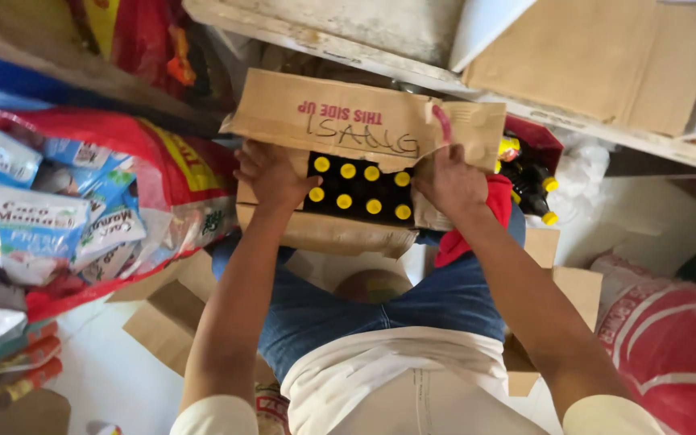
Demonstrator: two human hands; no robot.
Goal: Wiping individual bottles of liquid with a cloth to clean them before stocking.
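I have the cardboard box point(328, 229) on my knees, 8 yellow-capped bottles point(359, 190) showing inside. My left hand point(271, 176) and right hand point(450, 184) each have a grip on the flaps, spread flat. Best to fold both back evenly, without tilting.

Left hand point(271, 173) and right hand point(450, 184) on an open cardboard box point(324, 234) of yellow-capped dark bottles point(358, 191).

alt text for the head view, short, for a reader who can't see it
Seen from above, a person's left hand and right hand rest on an open cardboard box of dark bottles with yellow caps. A red sack of packets lies beside it.
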